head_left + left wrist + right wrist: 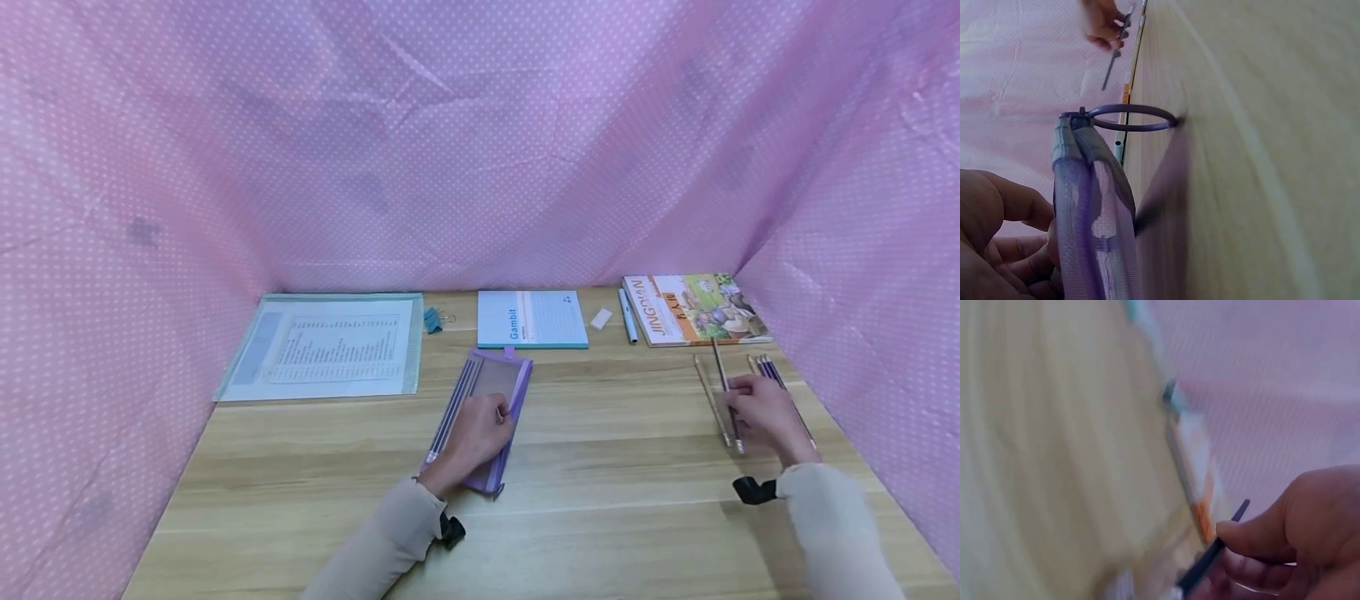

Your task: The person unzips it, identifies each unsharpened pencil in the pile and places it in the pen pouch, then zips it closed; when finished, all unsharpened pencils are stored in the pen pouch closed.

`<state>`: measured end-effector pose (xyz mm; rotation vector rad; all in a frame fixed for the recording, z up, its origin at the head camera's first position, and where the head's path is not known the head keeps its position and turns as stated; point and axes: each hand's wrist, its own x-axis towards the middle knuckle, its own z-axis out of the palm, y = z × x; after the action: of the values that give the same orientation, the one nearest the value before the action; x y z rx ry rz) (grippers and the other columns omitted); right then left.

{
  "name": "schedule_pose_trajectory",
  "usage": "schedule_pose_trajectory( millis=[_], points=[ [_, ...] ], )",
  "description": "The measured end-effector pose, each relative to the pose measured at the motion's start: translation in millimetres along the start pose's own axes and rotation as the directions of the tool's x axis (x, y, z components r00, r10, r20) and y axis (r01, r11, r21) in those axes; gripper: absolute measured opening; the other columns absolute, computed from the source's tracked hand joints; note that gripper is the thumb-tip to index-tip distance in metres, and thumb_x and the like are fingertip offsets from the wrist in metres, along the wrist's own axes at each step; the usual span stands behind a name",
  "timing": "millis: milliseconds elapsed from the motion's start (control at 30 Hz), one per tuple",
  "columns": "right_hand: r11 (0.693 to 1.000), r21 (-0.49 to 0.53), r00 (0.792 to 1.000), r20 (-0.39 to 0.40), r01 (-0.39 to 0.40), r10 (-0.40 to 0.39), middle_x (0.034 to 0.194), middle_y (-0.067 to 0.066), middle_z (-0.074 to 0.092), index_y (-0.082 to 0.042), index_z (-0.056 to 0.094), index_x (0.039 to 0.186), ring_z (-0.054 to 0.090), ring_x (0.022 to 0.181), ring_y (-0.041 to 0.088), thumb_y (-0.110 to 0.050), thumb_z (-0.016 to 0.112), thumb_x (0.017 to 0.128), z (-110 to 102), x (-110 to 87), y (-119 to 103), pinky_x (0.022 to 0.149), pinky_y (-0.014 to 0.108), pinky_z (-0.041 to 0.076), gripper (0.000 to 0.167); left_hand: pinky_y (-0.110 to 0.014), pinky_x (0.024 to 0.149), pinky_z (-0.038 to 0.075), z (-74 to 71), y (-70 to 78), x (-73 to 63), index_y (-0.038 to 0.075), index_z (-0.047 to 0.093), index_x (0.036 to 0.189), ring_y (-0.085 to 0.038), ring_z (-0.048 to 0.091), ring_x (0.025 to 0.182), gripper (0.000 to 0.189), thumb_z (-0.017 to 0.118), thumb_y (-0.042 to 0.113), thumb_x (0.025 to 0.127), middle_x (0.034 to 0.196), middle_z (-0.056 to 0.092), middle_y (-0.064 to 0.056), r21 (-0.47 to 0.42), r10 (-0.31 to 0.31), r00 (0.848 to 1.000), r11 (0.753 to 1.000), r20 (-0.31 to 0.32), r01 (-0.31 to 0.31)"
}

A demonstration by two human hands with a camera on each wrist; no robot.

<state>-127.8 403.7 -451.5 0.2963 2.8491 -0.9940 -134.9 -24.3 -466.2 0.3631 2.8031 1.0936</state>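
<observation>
On the table lies a purple mesh pencil case (498,377), and several dark striped pencils (456,404) run along its left side. My left hand (478,429) is over the case and pinches its mesh with curled fingers; the left wrist view shows the case's zipper end and a dark ring (1132,117). At the right, my right hand (763,412) pinches a dark pencil (722,367) between thumb and fingers. A plain wooden pencil (708,396) lies just left of it. More pencils (771,368) are partly hidden behind that hand.
Along the back stand out a clear document folder (411,367) with paper, a teal binder clip (432,320), a blue Gambit notebook (532,318), a white eraser (601,318), a pen (628,317) and a colourful book (693,308). Pink dotted cloth (480,150) surrounds the wooden table (600,517).
</observation>
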Motion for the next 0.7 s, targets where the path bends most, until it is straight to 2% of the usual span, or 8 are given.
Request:
schedule_pose_trajectory(
  millis=[133,233,467,567,700],
  points=[
    [0.971,0.24,0.988,0.15,-0.017,-0.02,0.095,0.015,0.07,0.023,0.042,0.133,0.064,0.071,0.008,-0.006,0.051,0.098,23,-7.5,-36,0.062,0.028,0.057,0.046,-0.014,0.045,0.044,-0.7,0.6,-0.3,0.01,0.069,0.084,-0.006,0.056,0.052,0.005,0.067,0.008,0.088,0.07,0.065,-0.001,-0.002,0.004,1.0,1.0,-0.007,-0.004],
    [0.943,0.333,0.968,0.24,-0.013,-0.071,0.097,0.007,0.069,0.02,0.043,0.133,0.063,0.075,0.008,-0.007,0.054,0.098,44,-13.4,-58,0.065,0.03,0.058,0.046,-0.014,0.044,0.043,-0.9,0.8,-0.7,0.009,0.069,0.083,-0.006,0.055,0.051,0.005,0.067,0.007,0.087,0.069,0.065,-0.001,0.0,0.014,1.0,1.0,-0.018,-0.014],
    [0.9,0.434,0.901,0.4,-0.022,-0.171,0.099,0.007,0.067,0.015,0.05,0.131,0.063,0.081,0.011,-0.01,0.057,0.097,89,-20.8,-98,0.068,0.032,0.058,0.043,-0.014,0.043,0.042,-1.3,1.0,-1.5,0.009,0.069,0.084,-0.006,0.055,0.051,0.004,0.067,0.007,0.087,0.068,0.065,-0.001,-0.003,0.014,1.0,1.0,-0.028,-0.014],
    [0.893,0.449,0.872,0.447,-0.024,-0.201,0.098,0.007,0.065,0.012,0.052,0.13,0.062,0.08,0.012,-0.012,0.059,0.096,106,-21.1,-112,0.067,0.03,0.056,0.042,-0.014,0.043,0.043,-1.7,0.8,-2.0,0.009,0.069,0.083,-0.006,0.055,0.051,0.005,0.067,0.007,0.087,0.069,0.066,-0.002,-0.007,0.017,0.999,1.0,-0.03,-0.017],
    [0.882,0.469,0.843,0.493,-0.05,-0.215,0.098,0.007,0.065,0.01,0.054,0.13,0.061,0.079,0.012,-0.012,0.059,0.096,125,-20.3,-127,0.065,0.028,0.055,0.041,-0.015,0.043,0.044,-2.2,1.0,-2.5,0.008,0.069,0.083,-0.006,0.056,0.051,0.004,0.067,0.006,0.086,0.07,0.067,-0.004,-0.011,0.023,0.999,1.0,-0.033,-0.024]
  ],
)
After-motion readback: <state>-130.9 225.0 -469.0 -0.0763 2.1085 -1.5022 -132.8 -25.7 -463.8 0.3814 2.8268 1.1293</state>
